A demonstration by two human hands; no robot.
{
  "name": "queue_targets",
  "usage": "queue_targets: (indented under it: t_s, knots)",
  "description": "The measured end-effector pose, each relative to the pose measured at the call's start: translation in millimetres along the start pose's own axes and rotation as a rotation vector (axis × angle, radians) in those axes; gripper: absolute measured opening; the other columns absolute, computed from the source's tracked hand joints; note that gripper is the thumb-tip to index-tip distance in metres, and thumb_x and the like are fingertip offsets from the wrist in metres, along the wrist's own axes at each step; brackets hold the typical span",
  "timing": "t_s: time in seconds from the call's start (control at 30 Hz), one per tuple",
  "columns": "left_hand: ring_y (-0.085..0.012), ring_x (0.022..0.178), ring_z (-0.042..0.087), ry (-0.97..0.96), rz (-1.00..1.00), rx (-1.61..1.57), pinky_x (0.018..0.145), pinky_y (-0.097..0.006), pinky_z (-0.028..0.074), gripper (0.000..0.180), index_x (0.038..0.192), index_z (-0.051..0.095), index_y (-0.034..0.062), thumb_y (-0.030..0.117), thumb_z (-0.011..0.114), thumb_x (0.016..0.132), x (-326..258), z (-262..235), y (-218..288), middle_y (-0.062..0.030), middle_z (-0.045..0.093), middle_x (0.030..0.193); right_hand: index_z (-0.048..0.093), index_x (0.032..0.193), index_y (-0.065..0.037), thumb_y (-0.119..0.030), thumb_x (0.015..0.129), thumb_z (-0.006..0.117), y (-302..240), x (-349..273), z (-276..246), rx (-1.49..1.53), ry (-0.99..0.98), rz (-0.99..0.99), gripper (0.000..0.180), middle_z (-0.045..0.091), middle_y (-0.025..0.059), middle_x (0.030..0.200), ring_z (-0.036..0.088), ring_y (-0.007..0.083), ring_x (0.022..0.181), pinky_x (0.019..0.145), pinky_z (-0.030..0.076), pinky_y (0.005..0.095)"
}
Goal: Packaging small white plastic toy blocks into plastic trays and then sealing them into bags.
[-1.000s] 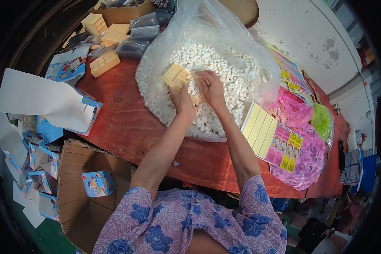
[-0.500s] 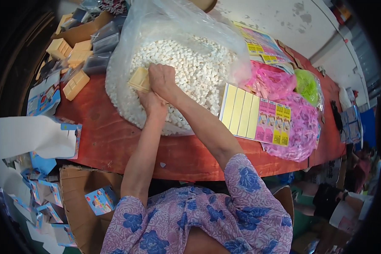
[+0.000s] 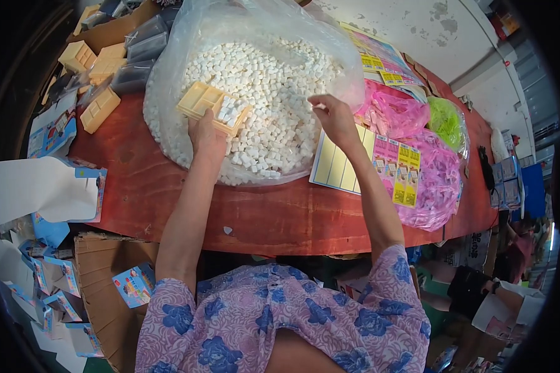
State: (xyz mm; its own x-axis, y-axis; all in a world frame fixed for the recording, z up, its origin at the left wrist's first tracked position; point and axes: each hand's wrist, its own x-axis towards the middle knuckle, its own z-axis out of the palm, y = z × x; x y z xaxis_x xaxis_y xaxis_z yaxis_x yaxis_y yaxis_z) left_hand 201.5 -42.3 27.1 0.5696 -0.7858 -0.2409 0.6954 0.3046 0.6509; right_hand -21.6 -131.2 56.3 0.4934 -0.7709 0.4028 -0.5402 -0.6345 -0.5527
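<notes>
- Left hand (image 3: 206, 133) grips a yellow tray (image 3: 213, 107) by its near edge, fingers closed under it; tray is divided into compartments and tilted above the heap; one end compartment holds a cluster of white cubes (image 3: 230, 112), the others show bare.
- Right hand (image 3: 333, 117) raised over the right part of the heap, fingers curled and pinched together; whether anything is held between the fingertips cannot be told.
- Heap of small white cubes (image 3: 264, 87) fills a large clear plastic bag (image 3: 186, 56), mouth open, lying on a red table (image 3: 280, 211); both hands are over this bag.
- Just right of the bag: a yellow sheet (image 3: 339, 168) lying flat, partly under the right forearm; beside it printed cards in pink and yellow (image 3: 401, 171).
- Further right: pink bags (image 3: 438, 186) and one green bag (image 3: 447, 121), resting on the table.
- Left end of the table: more yellow trays (image 3: 99, 109) lying loose and stacked, well apart from the hands.
- Below the table's left edge: a cardboard box (image 3: 99, 280), with small blue printed cartons (image 3: 134, 285) scattered around it.
</notes>
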Motion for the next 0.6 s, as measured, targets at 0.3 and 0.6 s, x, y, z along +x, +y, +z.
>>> queue_targets:
  t_s: [0.3, 0.6]
  knots:
    - [-0.0258, 0.108, 0.04, -0.051, -0.027, -0.007, 0.088, -0.04, 0.038, 0.044, 0.122, 0.024, 0.0109, -0.003, 0.033, 0.081, -6.7, -2.1, -0.9, -0.0107, 0.034, 0.121, 0.037, 0.114, -0.004, -0.032, 0.056, 0.067, -18.6, -9.9, 37.8, -0.545, -0.104, 0.075, 0.071, 0.052, 0.0182, 0.091, 0.047, 0.0315, 0.091, 0.075, 0.032, 0.0456]
    - [-0.0256, 0.106, 0.042, -0.056, -0.018, 0.019, 0.088, -0.04, 0.037, 0.039, 0.117, 0.029, 0.0058, -0.003, 0.034, 0.08, -17.9, 0.3, -6.6, -0.013, 0.038, 0.117, 0.05, 0.101, -0.006, -0.024, 0.06, 0.061, 13.5, 2.5, 37.2, -0.299, -0.134, 0.265, 0.046, 0.055, 0.013, 0.088, 0.05, 0.0286, 0.088, 0.075, 0.033, 0.0428]
